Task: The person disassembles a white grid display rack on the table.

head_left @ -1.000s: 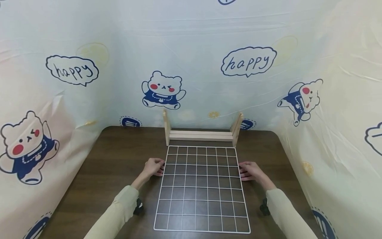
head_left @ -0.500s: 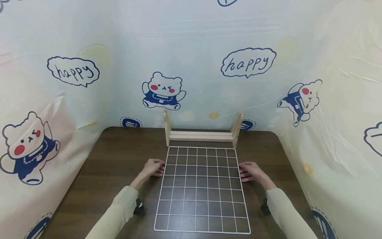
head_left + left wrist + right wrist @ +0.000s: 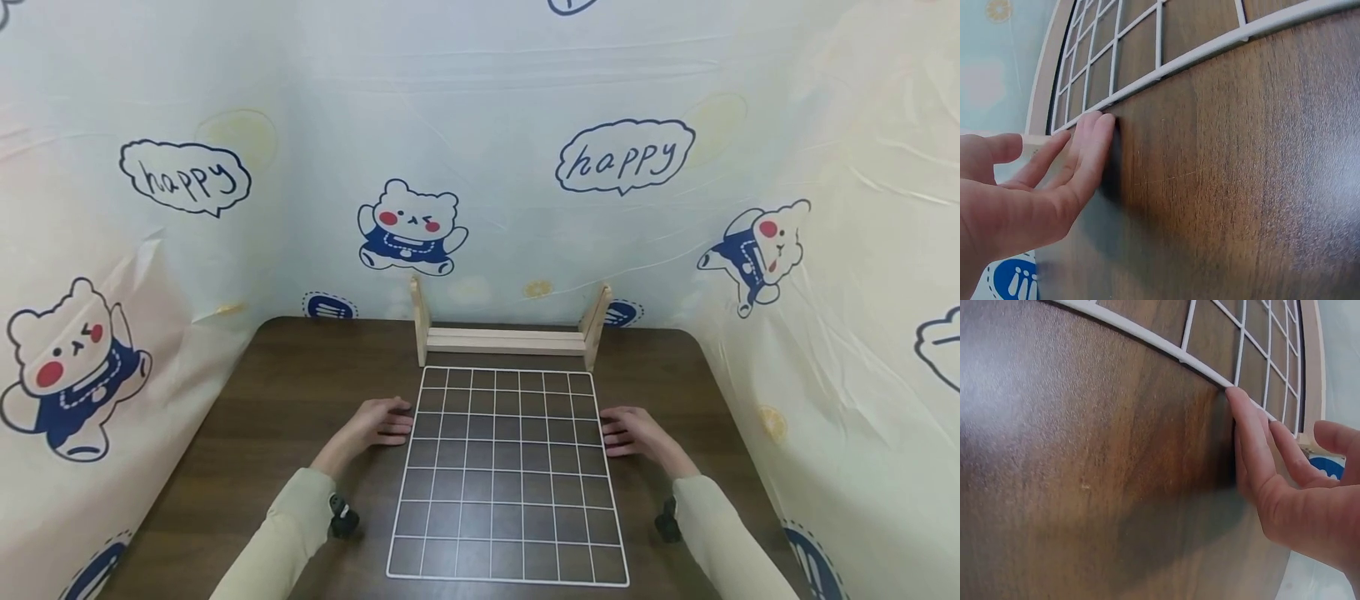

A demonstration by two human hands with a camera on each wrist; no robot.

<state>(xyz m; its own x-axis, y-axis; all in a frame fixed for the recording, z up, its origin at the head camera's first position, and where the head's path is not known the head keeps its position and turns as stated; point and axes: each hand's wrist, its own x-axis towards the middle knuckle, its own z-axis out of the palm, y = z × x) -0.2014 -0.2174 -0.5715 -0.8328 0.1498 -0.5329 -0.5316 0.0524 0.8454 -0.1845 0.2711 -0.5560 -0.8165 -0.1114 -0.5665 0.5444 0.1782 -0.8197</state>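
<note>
A white wire grid panel [image 3: 492,470] lies flat on the dark wooden table. At its left edge is my left hand [image 3: 380,423], its fingers extended; in the left wrist view the fingertips [image 3: 1105,120] come right up to the outer wire, with the thumb held away. Across the panel, my right hand [image 3: 632,432] stands at the right edge, fingers nearly straight. The right wrist view has its fingertips [image 3: 1235,394] against the outer wire and the thumb apart. Neither hand curls round the wire.
Behind the panel's far edge stands a pale wooden stand [image 3: 506,341] with two upright ends and a low crossbar. The brown table [image 3: 300,375] is bordered at the back and sides by a printed curtain [image 3: 495,150].
My left hand has shifted slightly to the left and its fingers have straightened. The right hand and the grid panel have stayed practically still.
</note>
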